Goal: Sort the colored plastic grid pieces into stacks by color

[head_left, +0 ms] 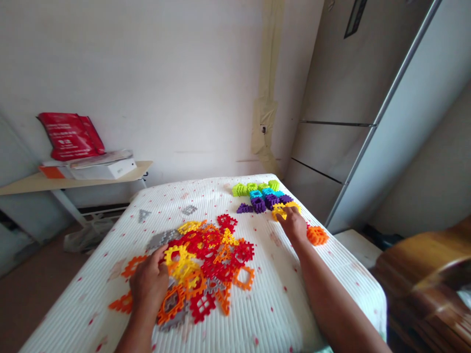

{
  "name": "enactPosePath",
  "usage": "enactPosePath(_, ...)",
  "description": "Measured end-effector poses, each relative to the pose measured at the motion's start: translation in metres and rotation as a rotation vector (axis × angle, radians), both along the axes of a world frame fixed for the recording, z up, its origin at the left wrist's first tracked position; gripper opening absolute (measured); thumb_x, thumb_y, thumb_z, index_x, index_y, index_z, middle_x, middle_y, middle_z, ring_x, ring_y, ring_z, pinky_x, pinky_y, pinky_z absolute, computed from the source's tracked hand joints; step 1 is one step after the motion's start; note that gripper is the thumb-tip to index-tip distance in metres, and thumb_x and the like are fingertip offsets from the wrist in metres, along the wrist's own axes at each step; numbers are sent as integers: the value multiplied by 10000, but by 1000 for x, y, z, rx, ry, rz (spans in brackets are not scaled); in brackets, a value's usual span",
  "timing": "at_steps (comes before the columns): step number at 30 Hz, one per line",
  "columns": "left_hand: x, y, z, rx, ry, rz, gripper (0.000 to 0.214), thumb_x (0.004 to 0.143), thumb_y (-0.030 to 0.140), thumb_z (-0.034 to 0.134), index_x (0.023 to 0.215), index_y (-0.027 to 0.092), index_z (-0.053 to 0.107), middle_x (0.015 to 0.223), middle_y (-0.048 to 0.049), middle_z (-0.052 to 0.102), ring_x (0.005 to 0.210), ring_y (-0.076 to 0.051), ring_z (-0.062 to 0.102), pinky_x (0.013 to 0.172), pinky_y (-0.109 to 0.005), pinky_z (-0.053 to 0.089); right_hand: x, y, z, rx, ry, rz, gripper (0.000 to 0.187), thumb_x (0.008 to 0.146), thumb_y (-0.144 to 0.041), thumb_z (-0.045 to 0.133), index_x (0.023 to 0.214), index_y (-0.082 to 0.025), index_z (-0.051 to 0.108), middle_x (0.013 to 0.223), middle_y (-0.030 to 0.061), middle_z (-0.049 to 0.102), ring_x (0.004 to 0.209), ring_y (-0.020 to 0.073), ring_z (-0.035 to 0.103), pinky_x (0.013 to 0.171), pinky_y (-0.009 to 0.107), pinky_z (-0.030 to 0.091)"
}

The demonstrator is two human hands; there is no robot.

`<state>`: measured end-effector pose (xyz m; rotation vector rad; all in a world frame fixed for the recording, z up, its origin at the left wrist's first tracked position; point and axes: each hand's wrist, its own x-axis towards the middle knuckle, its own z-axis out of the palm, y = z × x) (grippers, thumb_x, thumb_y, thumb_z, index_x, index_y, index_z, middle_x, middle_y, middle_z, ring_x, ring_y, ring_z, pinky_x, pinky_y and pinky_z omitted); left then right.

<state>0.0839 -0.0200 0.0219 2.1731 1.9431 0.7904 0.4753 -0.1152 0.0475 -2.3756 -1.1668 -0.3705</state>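
My left hand point(150, 279) is at the left of a loose pile of toothed plastic tiles, its fingers closed on the edge of a yellow tile point(179, 256). Around it lie red tiles point(202, 306), orange tiles point(244, 278) and grey tiles point(162, 239), overlapping one another. My right hand point(293, 224) reaches out to the far right, fingers closed over yellow tiles point(278, 211) there; the hand partly hides them. Purple stacks point(258, 205), blue stacks point(255, 194) and lime green stacks point(240, 189) stand just beyond, and an orange stack point(317, 235) is to the right of my wrist.
A white ribbed cloth with red specks point(265, 314) covers the table. Two grey tiles lie apart toward the back left. A side table point(22, 185) at left carries a red bag point(69, 137) and a white box point(110, 168). A refrigerator point(331, 147) stands at right.
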Motion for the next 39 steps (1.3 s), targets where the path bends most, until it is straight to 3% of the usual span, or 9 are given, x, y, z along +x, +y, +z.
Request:
enactPosePath(14, 0, 2, -2, -18, -20, -6, 439, 784, 154, 392, 1185, 189, 569, 1056, -81, 666, 993, -252, 588, 886, -391, 438, 8, 5, -10, -143, 61, -19, 357, 844, -403, 477, 1088, -171, 596, 1072, 122, 577, 817, 203, 627, 583, 264, 417)
enactPosePath(18, 1, 0, -1, 3, -41, 6, 433, 775, 135, 403, 1163, 196, 585, 1044, -72, 671, 973, -235, 590, 876, -366, 440, 8, 4, -11, -144, 24, -12, 335, 843, -391, 481, 1053, -164, 609, 1017, 120, 598, 773, 193, 626, 558, 256, 404)
enactPosePath(22, 2, -7, 2, 65, -98, -10, 433, 759, 103, 408, 1133, 199, 605, 1021, -66, 677, 956, -200, 600, 880, -325, 434, 2, 1, -7, -76, -26, 11, 366, 849, -400, 454, 1087, -161, 597, 1092, 128, 577, 760, 200, 617, 542, 269, 401)
enactPosePath(24, 3, -12, 6, 136, -110, -11, 405, 772, 114, 410, 1103, 215, 622, 1011, -58, 681, 971, -193, 600, 914, -336, 412, -5, 2, -6, 31, -80, 92, 359, 864, -378, 423, 1103, -168, 590, 1113, 126, 575, 799, 209, 609, 566, 277, 415)
enactPosePath(27, 5, -20, 13, 232, -96, 10, 358, 791, 122, 404, 1033, 220, 650, 992, -50, 689, 973, -195, 600, 967, -382, 360, -27, 5, -7, 128, -113, 344, 310, 877, -328, 399, 1030, -177, 622, 1076, 111, 605, 853, 205, 599, 645, 281, 440)
enactPosePath(29, 6, -24, 17, 268, -93, -16, 337, 790, 113, 399, 974, 209, 665, 977, -47, 691, 952, -188, 602, 971, -382, 350, -48, 7, -10, 113, -93, 540, 288, 881, -306, 393, 966, -183, 639, 1011, 96, 630, 844, 188, 599, 687, 272, 444)
enactPosePath(32, 9, -28, 19, 260, -54, -169, 296, 767, 117, 427, 844, 231, 689, 961, -24, 685, 961, -177, 581, 946, -348, 367, -80, 11, -13, 43, -42, 755, 296, 897, -289, 362, 925, -196, 641, 931, 77, 642, 796, 158, 596, 699, 249, 439)
enactPosePath(35, 15, -33, 19, 201, 60, -268, 262, 704, 144, 516, 812, 289, 705, 1164, 1, 610, 1141, -216, 473, 1000, -397, 308, -101, 13, -13, 3, 19, 858, 305, 904, -305, 354, 892, -204, 641, 871, 68, 636, 782, 144, 581, 691, 228, 428)
enactPosePath(39, 21, -38, 18, 90, 201, -302, 302, 646, 174, 579, 881, 319, 702, 1391, 0, 422, 1308, -262, 280, 1056, -496, 182, -107, 15, -14, 0, 56, 887, 303, 903, -314, 360, 855, -196, 635, 813, 62, 620, 761, 137, 562, 666, 210, 415)
